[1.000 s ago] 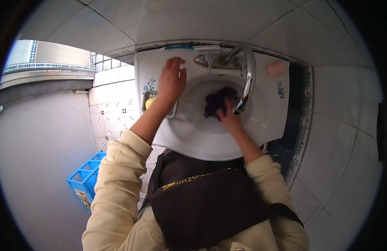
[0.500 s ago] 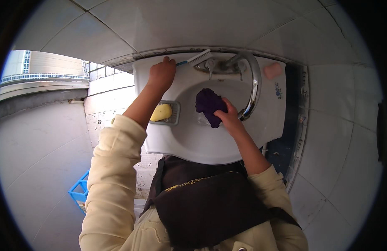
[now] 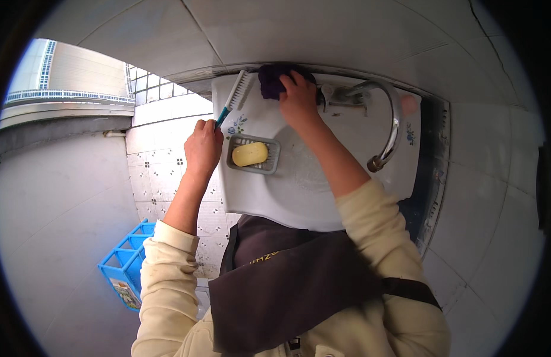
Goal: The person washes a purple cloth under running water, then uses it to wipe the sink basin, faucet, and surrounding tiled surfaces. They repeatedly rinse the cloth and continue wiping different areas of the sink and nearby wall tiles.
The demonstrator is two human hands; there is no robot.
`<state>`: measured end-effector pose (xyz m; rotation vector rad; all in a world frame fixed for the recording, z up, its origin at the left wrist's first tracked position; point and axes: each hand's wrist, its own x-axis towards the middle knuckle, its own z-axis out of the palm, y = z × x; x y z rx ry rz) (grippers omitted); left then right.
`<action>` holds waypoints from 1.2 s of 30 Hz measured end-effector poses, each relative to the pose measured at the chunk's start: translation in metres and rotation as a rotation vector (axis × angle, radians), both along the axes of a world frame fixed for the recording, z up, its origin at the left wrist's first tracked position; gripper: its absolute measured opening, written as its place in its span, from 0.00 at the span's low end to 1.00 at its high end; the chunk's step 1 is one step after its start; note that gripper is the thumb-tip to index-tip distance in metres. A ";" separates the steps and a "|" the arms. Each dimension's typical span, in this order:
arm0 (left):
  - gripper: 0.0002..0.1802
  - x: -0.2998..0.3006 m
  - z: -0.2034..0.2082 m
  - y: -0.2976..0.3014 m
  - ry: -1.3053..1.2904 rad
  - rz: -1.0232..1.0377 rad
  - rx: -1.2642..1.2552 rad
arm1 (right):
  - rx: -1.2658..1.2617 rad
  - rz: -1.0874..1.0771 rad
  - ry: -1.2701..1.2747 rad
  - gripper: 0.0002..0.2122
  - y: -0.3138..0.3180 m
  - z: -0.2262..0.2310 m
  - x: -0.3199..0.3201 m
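My left hand point(image 3: 204, 144) is closed around the teal handle of a white-bristled scrub brush point(image 3: 234, 95), lifted at the left edge of the white sink point(image 3: 251, 193). Bunched dark purple cloth point(image 3: 274, 81) lies under my right hand point(image 3: 299, 100) on the sink's back ledge, left of the tap. My right fingers press and curl over the cloth, covering part of it. A yellow bar of soap point(image 3: 250, 154) rests in a grey soap dish point(image 3: 274, 164) on the sink's left side, between my forearms.
A chrome tap point(image 3: 397, 113) with a tall curved spout arches over the basin's right side. Beyond it sits a pink soap bar point(image 3: 410, 105) on the back right corner. A blue plastic rack point(image 3: 128, 259) stands on the floor at left. Tiled wall point(image 3: 323, 35) closes off the back.
My right hand has carried the purple cloth from over the basin to the back ledge. My left hand has drawn the brush left and nearer, its head now pointing away. The view has shifted slightly.
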<state>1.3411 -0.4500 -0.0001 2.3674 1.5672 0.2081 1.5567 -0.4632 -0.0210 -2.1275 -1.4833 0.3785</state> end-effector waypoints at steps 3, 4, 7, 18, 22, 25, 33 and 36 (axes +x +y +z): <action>0.06 -0.009 -0.003 -0.004 -0.031 0.031 -0.003 | -0.172 0.052 -0.073 0.20 0.010 -0.002 -0.013; 0.06 -0.012 -0.004 -0.006 -0.039 0.036 -0.002 | -0.180 0.098 -0.097 0.20 0.010 -0.001 -0.013; 0.06 -0.017 -0.007 -0.011 -0.048 0.076 -0.022 | -0.275 0.279 -0.197 0.21 0.000 -0.001 -0.008; 0.07 -0.012 -0.009 -0.014 -0.065 0.059 -0.049 | -0.324 0.096 0.006 0.21 -0.114 -0.035 0.031; 0.07 -0.010 -0.009 -0.014 -0.051 0.042 -0.056 | -0.344 -0.121 0.177 0.21 -0.139 -0.033 0.041; 0.07 -0.013 -0.006 -0.015 -0.071 0.079 -0.029 | -0.062 -0.066 0.223 0.20 -0.123 0.019 0.022; 0.07 -0.043 -0.016 -0.019 -0.048 0.198 -0.007 | -0.156 0.211 -0.311 0.24 -0.036 -0.012 -0.010; 0.07 -0.057 -0.019 -0.026 -0.048 0.233 -0.010 | -0.141 0.279 -0.277 0.26 -0.008 -0.022 -0.033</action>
